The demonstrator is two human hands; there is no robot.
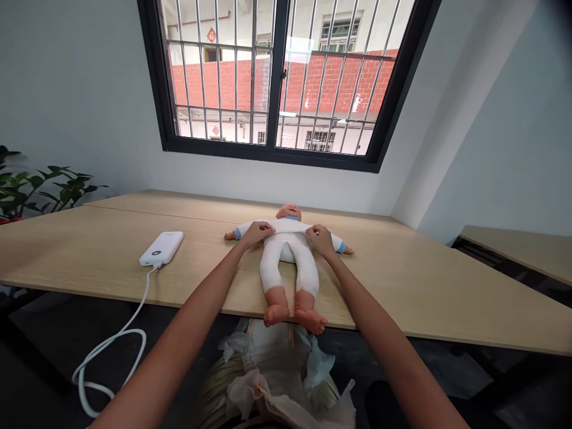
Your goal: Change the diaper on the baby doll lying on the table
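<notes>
A baby doll [308, 268] lies on its back on the table, head toward the window and bare feet over the front edge. It wears a white shirt [288, 226] with blue cuffs and collar; its legs are covered in white down to the ankles. My left hand [258, 232] pinches the shirt's lower hem on one side of the belly. On the opposite side, my right hand [320, 239] grips the same hem with closed fingers. Between the hands the hem stretches straight across the doll's waist.
A white power bank [162, 248] rests on the table [393, 286] at left, its white cable [134, 316] hanging over the front edge. Diapers [274, 363] lie in my lap below the table. A leafy plant [40, 187] stands far left, and a barred window is behind.
</notes>
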